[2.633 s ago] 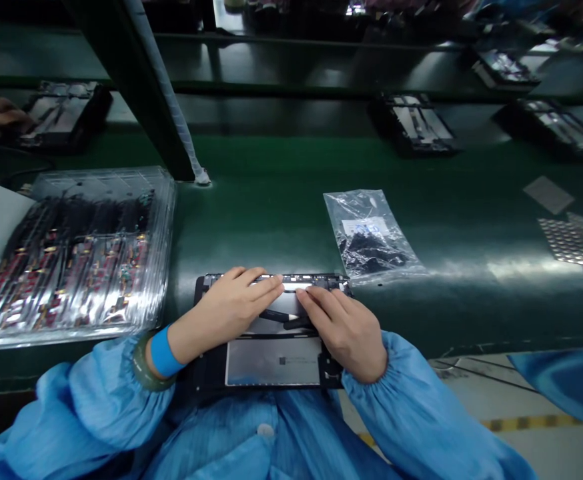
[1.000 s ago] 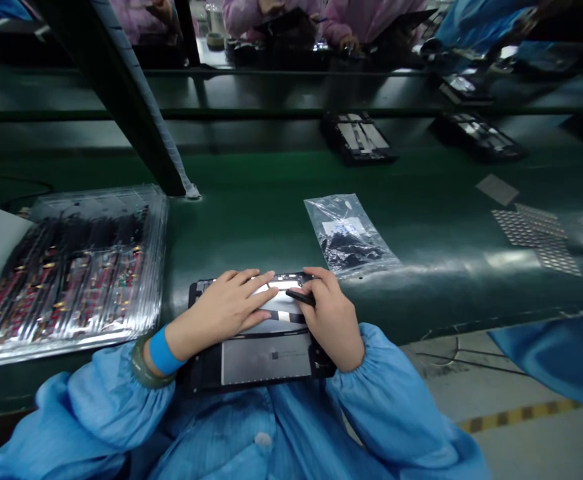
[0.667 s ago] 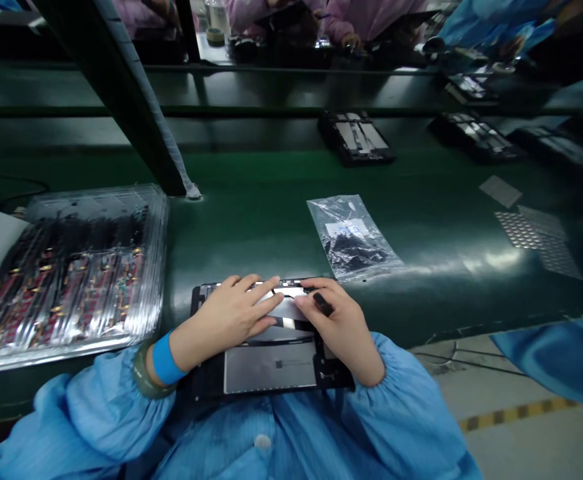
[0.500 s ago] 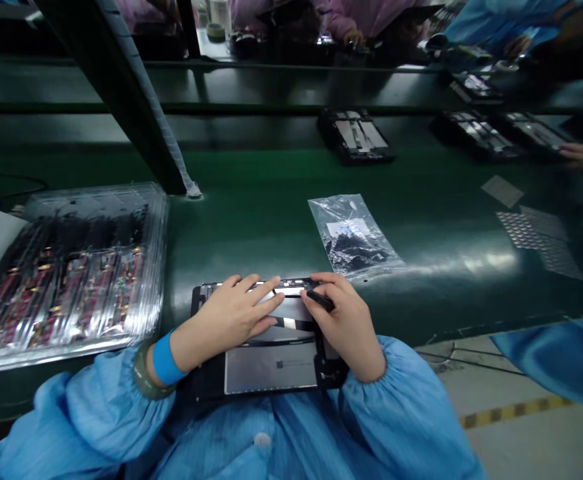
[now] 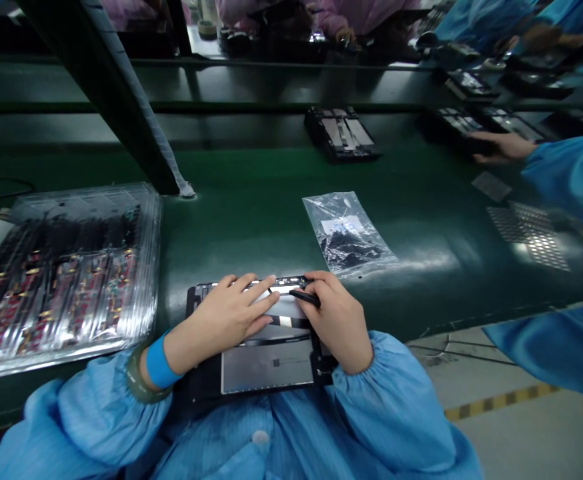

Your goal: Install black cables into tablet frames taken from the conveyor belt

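An opened tablet-like device [image 5: 266, 368] lies at the near edge of the green bench, its silver inner plates showing. My left hand [image 5: 231, 310] rests flat across its upper left part, fingers stretched out and pointing right. At the upper right of the device, my right hand [image 5: 339, 320] pinches a slim black pen-like tool [image 5: 304, 297], its tip toward the top strip near my left fingertips. What the tip touches is too small to make out. My palms hide parts of the device.
Clear plastic trays [image 5: 66, 280] with circuit boards stand at left. A clear bag [image 5: 349, 233] of black parts lies ahead, and an opened device [image 5: 341, 135] beyond. A slanted dark post [image 5: 116, 100] rises at left. A co-worker's hand [image 5: 504, 147] reaches toward devices at right.
My right hand's black tool has turned and now points further left, toward my left fingers. The left hand stays on the device. The co-worker's arm has reached further left over the bench.
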`<state>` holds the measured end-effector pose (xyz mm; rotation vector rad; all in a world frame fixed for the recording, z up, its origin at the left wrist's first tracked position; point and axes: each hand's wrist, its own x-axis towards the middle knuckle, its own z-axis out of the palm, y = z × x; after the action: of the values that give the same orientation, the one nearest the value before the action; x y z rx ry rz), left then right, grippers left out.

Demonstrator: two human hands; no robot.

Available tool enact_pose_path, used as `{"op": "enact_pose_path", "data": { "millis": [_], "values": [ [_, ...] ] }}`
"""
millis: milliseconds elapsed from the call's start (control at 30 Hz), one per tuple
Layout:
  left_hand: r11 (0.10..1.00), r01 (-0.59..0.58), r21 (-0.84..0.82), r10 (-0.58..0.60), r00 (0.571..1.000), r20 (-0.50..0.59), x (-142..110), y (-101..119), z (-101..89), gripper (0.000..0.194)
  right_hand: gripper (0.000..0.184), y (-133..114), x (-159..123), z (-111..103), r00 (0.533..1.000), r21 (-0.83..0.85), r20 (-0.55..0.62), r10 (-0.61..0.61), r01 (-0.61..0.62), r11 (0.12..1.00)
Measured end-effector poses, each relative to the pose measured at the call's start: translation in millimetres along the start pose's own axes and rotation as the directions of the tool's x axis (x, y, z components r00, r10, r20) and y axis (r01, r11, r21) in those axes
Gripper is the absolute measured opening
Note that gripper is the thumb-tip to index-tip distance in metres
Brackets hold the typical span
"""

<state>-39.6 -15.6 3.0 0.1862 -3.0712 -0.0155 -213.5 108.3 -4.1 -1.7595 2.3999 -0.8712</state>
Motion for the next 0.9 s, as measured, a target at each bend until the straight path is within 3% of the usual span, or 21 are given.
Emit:
{"op": "enact_pose_path", "data": {
  "millis": [100, 167, 267, 333, 400, 467, 533, 600, 667, 767, 800, 833, 900],
  "values": [
    [0.998, 0.0, -0.057, -0.002, 0.999, -0.032, -2, -3, 0.4, 0.036, 0.006, -3, -2, -3, 1.0, -0.082, -0.02, 0.009, -0.01, 0.997],
    [0.991, 0.008, -0.134, -0.016, 0.998, -0.061, -2, -7, 0.4, 0.035, 0.008, -2, -7, -9, 0.995, -0.123, -0.093, 0.032, -0.043, 0.991],
    [0.958, 0.127, -0.258, -0.15, 0.986, -0.073, 1, -14, 1.5, 0.038, 0.016, 7, -22, -21, 0.974, -0.097, -0.202, 0.101, -0.122, 0.988],
    [0.929, 0.226, -0.293, -0.243, 0.97, -0.022, 5, -17, 3.5, 0.037, 0.024, 17, -34, -27, 0.961, -0.061, -0.196, 0.197, -0.212, 0.975],
    [0.918, 0.286, -0.274, -0.282, 0.958, 0.054, 10, -18, 5.2, 0.034, 0.035, 28, -45, -30, 0.937, -0.014, -0.079, 0.34, -0.342, 0.939],
    [0.916, 0.327, -0.233, -0.313, 0.945, 0.095, 14, -17, 4.1, 0.032, 0.045, 36, -53, -31, 0.869, 0.059, 0.108, 0.483, -0.49, 0.87],
    [0.9, 0.38, -0.214, -0.375, 0.925, 0.064, 16, -16, -2.6, 0.029, 0.053, 42, -58, -32, 0.784, 0.168, 0.279, 0.555, -0.609, 0.775],
    [0.851, 0.458, -0.257, -0.477, 0.879, -0.016, 14, -17, -15.2, 0.029, 0.059, 45, -63, -35, 0.719, 0.317, 0.375, 0.585, -0.693, 0.647],
    [0.742, 0.539, -0.399, -0.613, 0.787, -0.076, 11, -19, -30.2, 0.031, 0.062, 48, -66, -39, 0.67, 0.479, 0.448, 0.591, -0.739, 0.474],
    [0.415, 0.534, -0.737, -0.791, 0.612, -0.002, 7, -23, -46.8, 0.041, 0.061, 48, -69, -42, 0.646, 0.636, 0.532, 0.548, -0.732, 0.246],
    [0.29, 0.488, -0.823, -0.792, 0.605, 0.079, 7, -23, -49.5, 0.046, 0.061, 48, -69, -42, 0.652, 0.654, 0.559, 0.513, -0.726, 0.211],
    [0.183, 0.449, -0.874, -0.744, 0.645, 0.175, 8, -23, -50.9, 0.051, 0.064, 46, -69, -41, 0.66, 0.658, 0.586, 0.47, -0.726, 0.198],
    [0.063, 0.439, -0.896, -0.52, 0.781, 0.346, 12, -19, -51.1, 0.058, 0.074, 43, -67, -39, 0.673, 0.642, 0.639, 0.374, -0.733, 0.222]
  ]
}}
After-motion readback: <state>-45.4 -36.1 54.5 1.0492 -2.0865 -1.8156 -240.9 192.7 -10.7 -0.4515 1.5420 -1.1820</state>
